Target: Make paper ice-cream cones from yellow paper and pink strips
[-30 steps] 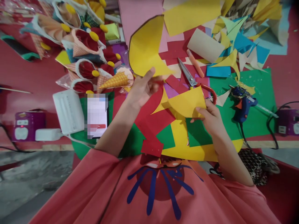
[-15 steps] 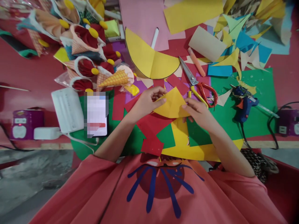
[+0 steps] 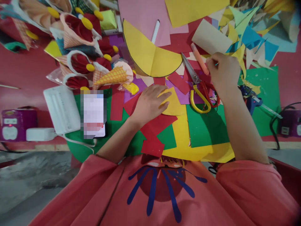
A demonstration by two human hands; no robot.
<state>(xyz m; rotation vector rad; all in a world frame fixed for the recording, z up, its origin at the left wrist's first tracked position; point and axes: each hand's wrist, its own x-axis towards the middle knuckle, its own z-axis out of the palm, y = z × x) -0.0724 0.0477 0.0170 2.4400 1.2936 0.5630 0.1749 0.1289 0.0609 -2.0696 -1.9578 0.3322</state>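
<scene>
My left hand (image 3: pixel 150 102) lies with fingers spread over a small folded piece of yellow paper (image 3: pixel 175 102), its fingertips resting on the paper's left side. My right hand (image 3: pixel 224 73) is off to the right with its fingers curled, above the lower end of an orange pen-like stick (image 3: pixel 198 58). Whatever is in those fingers is hidden. Just left of that hand lie scissors (image 3: pixel 194 77) with one red and one yellow handle, blades pointing away. Beyond both hands is a larger creased yellow paper half-circle (image 3: pixel 152 58) with a dark outline.
Paper cones (image 3: pixel 80 34) crowd the far left. A phone (image 3: pixel 94 116) and a white power bank (image 3: pixel 61 110) lie at left. Paper scraps (image 3: pixel 249 37) are heaped at far right. A blue glue gun (image 3: pixel 252 102) is partly behind my right forearm. Red scraps (image 3: pixel 152 147) lie near me.
My right hand has let go of the small yellow paper and moved right and away from me. The paper now lies lower under my left hand, whose fingers have spread.
</scene>
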